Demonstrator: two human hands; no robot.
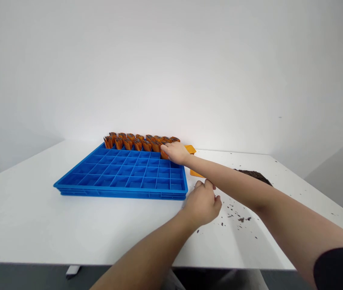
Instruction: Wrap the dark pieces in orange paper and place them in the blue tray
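The person's right hand (174, 152) is reaching across to the far right corner of the blue compartment tray (123, 192), its fingers closing around a small orange pot (163, 154) and lowering it into a cell of the second row. The left hand (203, 204) is hovering over the desk (23, 217) just off the tray's near right corner, fingers loosely curled and pinched together — I cannot tell whether anything is held between them.

To seat it well, I would say the pot is wanting to go straight down, upright, square between the dividers, without knocking its neighbours or spilling the fill.

The pot is looking like the others in the filled rows (138, 141) along the back edge: orange, tapered, dark inside. The nearer cells are sitting bare. Behind the right forearm an orange tray (191, 149) is peeking out, and further right a heap of dark soil (254, 175) is lying on the desk, with scattered crumbs (238, 217) near the left hand.
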